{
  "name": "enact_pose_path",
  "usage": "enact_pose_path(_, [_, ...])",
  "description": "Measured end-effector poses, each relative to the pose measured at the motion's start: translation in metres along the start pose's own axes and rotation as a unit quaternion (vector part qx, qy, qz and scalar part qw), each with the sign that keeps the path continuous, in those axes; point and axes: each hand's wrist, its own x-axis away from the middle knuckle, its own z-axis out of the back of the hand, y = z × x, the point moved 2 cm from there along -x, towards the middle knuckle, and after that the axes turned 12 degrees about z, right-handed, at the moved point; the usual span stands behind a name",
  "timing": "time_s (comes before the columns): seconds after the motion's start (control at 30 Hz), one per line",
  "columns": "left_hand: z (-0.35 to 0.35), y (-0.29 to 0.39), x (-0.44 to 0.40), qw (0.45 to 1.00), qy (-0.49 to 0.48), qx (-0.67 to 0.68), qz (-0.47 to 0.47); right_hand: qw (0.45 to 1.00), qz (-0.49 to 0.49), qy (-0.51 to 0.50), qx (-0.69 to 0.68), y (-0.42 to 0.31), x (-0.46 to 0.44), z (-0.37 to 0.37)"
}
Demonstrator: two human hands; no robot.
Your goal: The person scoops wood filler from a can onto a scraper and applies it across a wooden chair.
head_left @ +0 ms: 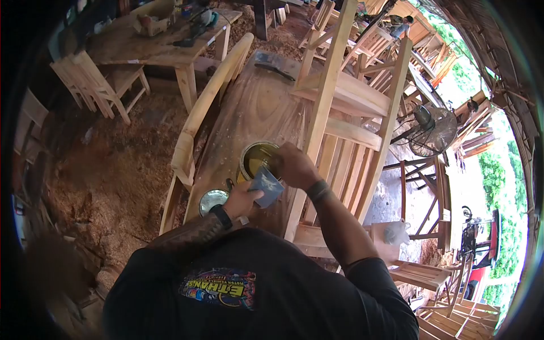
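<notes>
Brown, shaving-strewn floor [113, 181] at left, open side at right with strong daylight and green foliage [492, 175]. Got a wooden table [119, 48] at upper left with pale chairs [127, 76] beside it, plus a caged fan [433, 131] at right and loose timber [476, 140] behind. Dark roof framing [513, 73] along the far right edge.

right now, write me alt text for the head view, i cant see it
A person's left hand holds a pale-smeared blue piece near an open can with yellowish-brown contents, the right hand over the can's edge. A round silvery object lies on the wooden surface, with a slatted wooden frame to the right.
</notes>
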Motion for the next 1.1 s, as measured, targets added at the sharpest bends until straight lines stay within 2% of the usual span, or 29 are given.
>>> enact_pose_path(0.07, [0.007,0.022,0.015,0.998,0.04,-0.019,0.04,1.0,0.013,-0.009,0.007,0.014,-0.004,0.009])
enact_pose_path(0.17, [0.029,0.04,0.024,0.994,0.075,-0.047,0.071,0.993,-0.091,0.005,-0.077,0.011,0.001,0.016])
enact_pose_path(0.2, [0.033,0.043,0.025,0.992,0.081,-0.057,0.078,0.987,-0.104,0.053,-0.114,0.022,0.009,0.01])
enact_pose_path(0.27, [0.027,0.069,0.038,0.993,0.081,0.025,0.086,0.963,-0.131,0.15,-0.184,0.051,0.028,-0.011])
enact_pose_path(0.3, [0.022,0.084,0.046,0.991,0.081,0.066,0.089,0.907,-0.186,0.202,-0.319,0.048,0.035,-0.011])
enact_pose_path(0.33, [0.026,0.087,0.046,0.997,0.046,0.022,0.049,0.827,-0.235,0.248,-0.447,0.041,0.041,-0.009])
enact_pose_path(0.37, [0.03,0.091,0.045,1.0,0.014,-0.017,0.006,0.724,-0.276,0.287,-0.563,0.036,0.046,-0.009])
enact_pose_path(0.4, [0.037,0.073,0.028,0.999,-0.024,0.0,-0.03,0.652,-0.209,0.228,-0.692,0.046,0.051,-0.018])
enact_pose_path(0.43, [0.03,0.075,0.024,0.999,-0.038,0.035,-0.003,0.561,-0.136,0.162,-0.801,0.07,0.063,-0.034])
enact_pose_path(0.5, [0.016,0.078,0.016,0.991,-0.061,0.107,0.05,0.461,-0.095,0.089,-0.878,0.075,0.078,-0.042])
enact_pose_path(0.57, [0.0,0.085,0.009,0.991,-0.065,0.108,0.039,0.475,-0.166,0.082,-0.86,0.045,0.069,-0.043])
enact_pose_path(0.6, [-0.008,0.092,0.008,0.99,-0.063,0.116,0.04,0.589,-0.263,0.156,-0.748,0.024,0.054,-0.035])
enact_pose_path(0.63, [-0.017,0.099,0.008,0.99,-0.062,0.124,0.041,0.674,-0.377,0.193,-0.605,0.002,0.039,-0.027])
enact_pose_path(0.67, [-0.018,0.1,0.003,0.995,-0.055,0.087,0.007,0.647,-0.383,0.186,-0.632,0.029,0.042,-0.046])
enact_pose_path(0.7, [-0.017,0.1,0.002,0.994,-0.05,0.096,0.015,0.618,-0.39,0.177,-0.659,0.043,0.043,-0.057])
enact_pose_path(0.73, [-0.016,0.1,0.003,0.993,-0.045,0.104,0.023,0.609,-0.403,0.174,-0.661,0.029,0.037,-0.045])
enact_pose_path(0.8, [-0.012,0.105,0.006,0.971,-0.042,0.202,0.116,0.593,-0.423,0.17,-0.664,0.007,0.029,-0.017])
enact_pose_path(0.9, [-0.012,0.114,0.015,0.976,-0.06,0.187,0.096,0.576,-0.293,0.039,-0.762,0.036,0.044,-0.033])
enact_pose_path(1.0, [-0.017,0.119,0.015,0.996,-0.015,0.078,0.03,0.575,-0.332,0.022,-0.747,0.046,0.05,-0.056])
enact_pose_path(1.1, [-0.016,0.126,0.022,0.979,-0.012,-0.195,-0.054,0.664,-0.407,0.082,-0.622,0.03,0.046,-0.044])
